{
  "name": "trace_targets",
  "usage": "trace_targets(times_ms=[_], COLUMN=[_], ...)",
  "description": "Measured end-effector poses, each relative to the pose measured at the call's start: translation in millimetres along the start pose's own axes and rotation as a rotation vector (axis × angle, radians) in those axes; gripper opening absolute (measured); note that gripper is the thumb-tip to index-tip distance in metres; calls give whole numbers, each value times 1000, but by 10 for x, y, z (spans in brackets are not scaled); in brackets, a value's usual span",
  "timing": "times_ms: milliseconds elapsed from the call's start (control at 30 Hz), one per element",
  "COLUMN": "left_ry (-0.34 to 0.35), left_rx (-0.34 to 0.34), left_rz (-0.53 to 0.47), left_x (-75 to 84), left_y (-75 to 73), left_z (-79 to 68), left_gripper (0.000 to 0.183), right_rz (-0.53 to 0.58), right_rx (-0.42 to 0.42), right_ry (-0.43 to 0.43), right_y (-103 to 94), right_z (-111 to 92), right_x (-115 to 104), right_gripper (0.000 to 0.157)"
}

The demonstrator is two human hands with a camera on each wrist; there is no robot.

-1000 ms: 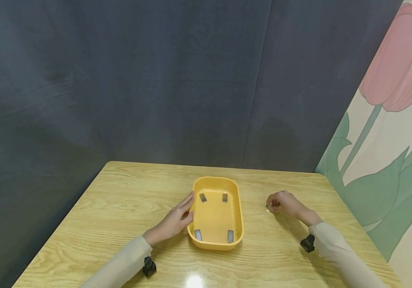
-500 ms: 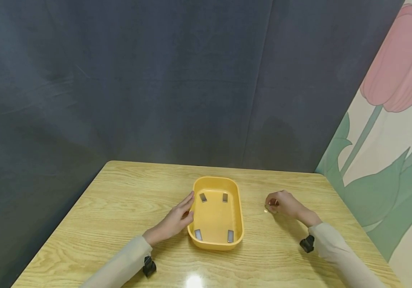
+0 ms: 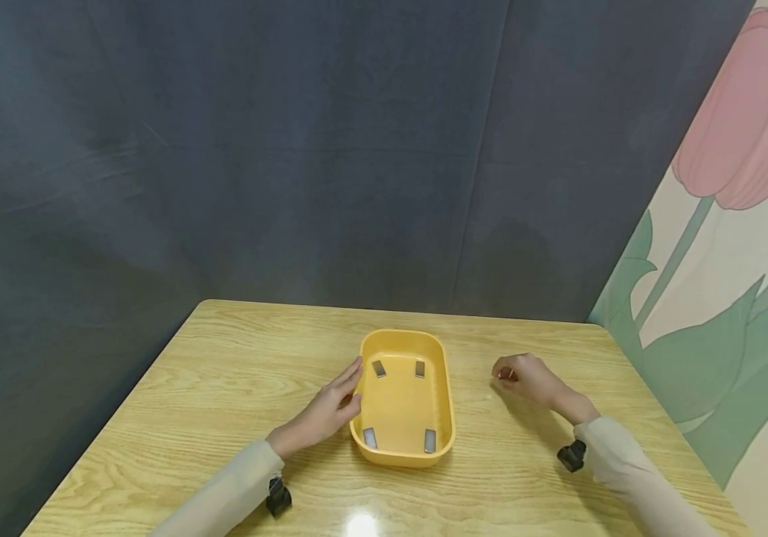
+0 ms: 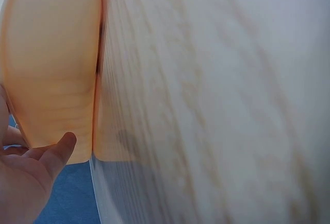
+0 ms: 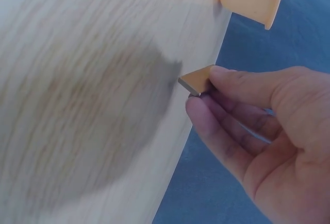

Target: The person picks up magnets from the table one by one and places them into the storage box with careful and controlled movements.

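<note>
In the right wrist view, my right hand [image 5: 278, 126] pinches a small flat metal block [image 5: 197, 80] between thumb and fingertips, just over the wood table. The head view has this right hand [image 3: 525, 379] to the right of a yellow tray [image 3: 403, 457], where the block is mostly hidden by the fingers. Along the tray's left side rests my left hand [image 3: 322, 419], its fingers nearly straight at the rim. The left wrist view shows that thumb touching the tray's outer wall [image 4: 51, 80]. Small grey metal blocks [image 3: 429, 441] lie near each of the tray's inside corners.
The wood-grain table [image 3: 223, 388] ends at a dark curtain [image 3: 330, 164] behind it and on the left. A wall painted with a pink tulip [image 3: 726, 127] borders the right side. Both wrists carry small black cameras [image 3: 279, 497].
My right hand has shifted slightly left, and the bright spot at its fingertips no longer shows in the head view. The left hand and tray have stayed put.
</note>
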State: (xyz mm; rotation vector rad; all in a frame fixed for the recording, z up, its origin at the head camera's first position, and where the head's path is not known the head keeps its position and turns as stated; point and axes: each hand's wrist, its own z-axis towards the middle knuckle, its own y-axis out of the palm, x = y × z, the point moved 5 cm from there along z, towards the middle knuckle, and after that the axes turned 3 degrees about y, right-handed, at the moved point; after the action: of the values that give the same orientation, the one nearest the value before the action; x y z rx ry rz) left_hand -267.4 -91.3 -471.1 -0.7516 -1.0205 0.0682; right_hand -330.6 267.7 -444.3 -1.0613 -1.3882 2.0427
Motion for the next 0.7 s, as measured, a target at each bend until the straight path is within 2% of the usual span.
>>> trace_targets(times_ms=[700], left_ry=[3], left_rx=[-3], left_rz=[-17], left_x=[-9], left_y=[14], left_z=[1], left_gripper=[56], right_rz=[50], right_rx=[54], right_ry=[-19], right_y=[-53], right_z=[47], right_x=[-122], right_gripper=[13])
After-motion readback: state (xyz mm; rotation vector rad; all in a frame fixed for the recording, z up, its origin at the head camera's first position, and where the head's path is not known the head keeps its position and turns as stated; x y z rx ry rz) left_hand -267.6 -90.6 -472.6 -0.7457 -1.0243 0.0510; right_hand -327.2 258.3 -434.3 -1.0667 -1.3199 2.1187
